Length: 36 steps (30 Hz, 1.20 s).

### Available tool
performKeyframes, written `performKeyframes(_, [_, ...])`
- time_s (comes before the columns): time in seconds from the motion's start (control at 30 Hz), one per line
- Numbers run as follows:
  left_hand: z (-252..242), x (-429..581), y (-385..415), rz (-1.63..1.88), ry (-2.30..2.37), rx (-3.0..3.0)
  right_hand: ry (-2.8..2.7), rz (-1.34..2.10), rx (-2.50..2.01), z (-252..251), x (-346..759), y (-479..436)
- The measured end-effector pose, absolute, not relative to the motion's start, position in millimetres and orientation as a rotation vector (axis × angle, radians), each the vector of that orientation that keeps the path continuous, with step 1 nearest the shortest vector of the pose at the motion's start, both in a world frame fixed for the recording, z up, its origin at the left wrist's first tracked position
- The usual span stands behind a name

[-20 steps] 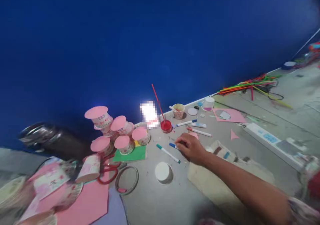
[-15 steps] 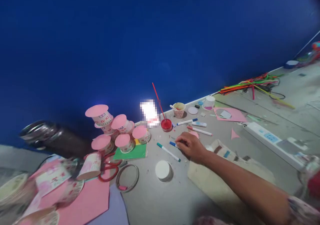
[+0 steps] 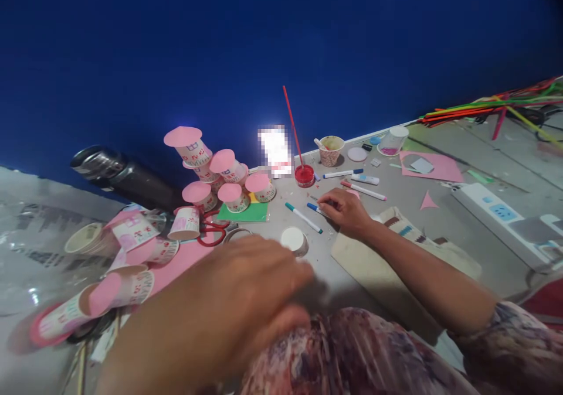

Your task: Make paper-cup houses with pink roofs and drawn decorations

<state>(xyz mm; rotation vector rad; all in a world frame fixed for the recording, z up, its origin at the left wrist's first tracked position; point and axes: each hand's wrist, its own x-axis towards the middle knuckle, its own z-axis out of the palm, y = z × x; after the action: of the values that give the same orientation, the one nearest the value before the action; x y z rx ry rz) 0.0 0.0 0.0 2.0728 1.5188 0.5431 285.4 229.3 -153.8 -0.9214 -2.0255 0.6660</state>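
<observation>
My right hand (image 3: 346, 212) rests on the table with its fingers curled together over a blue-capped marker (image 3: 313, 208); only the marker's cap end pokes out at the fingertips. In the foreground, my left hand (image 3: 246, 289) is smeared by motion and its finger shape is unclear. Just beyond it stands a white paper cup (image 3: 294, 241), upside down. A green-capped marker (image 3: 303, 217) lies between that cup and my right hand. Behind my right hand are another blue marker (image 3: 343, 173) and a pink-capped marker (image 3: 364, 190).
Paper cups with pink discs (image 3: 197, 193) are stacked at left, near red-handled scissors (image 3: 213, 235) and a dark flask (image 3: 123, 175). An open red pot (image 3: 304, 176) holds a red stick. A power strip (image 3: 501, 213) and a cloth bag (image 3: 365, 254) lie right.
My left hand has come into view in the foreground. The view has tilted down, so the table sits higher in the picture. My right hand stays at the blue-capped marker.
</observation>
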Motion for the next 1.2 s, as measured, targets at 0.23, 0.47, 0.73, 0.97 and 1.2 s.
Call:
performKeyframes(0.23, [-4,53,103,0.008,1.74,2.328,-2.01,0.628,-0.976,-151,287,231])
performKeyframes(0.47, [-56,25,66,0.321,1.93,2.073,-1.809,0.561,-1.193,-142,299,242])
performKeyframes(0.73, [-75,-5,23,0.487,2.09,1.678,-1.652,0.451,-1.692,-111,355,273])
performKeyframes(0.97, [-81,2,9,0.489,2.069,1.536,-1.99,0.541,-1.909,-111,358,272])
performKeyframes(1.2, [-69,18,14,0.678,1.99,1.464,-1.947,0.821,-1.723,-123,346,270])
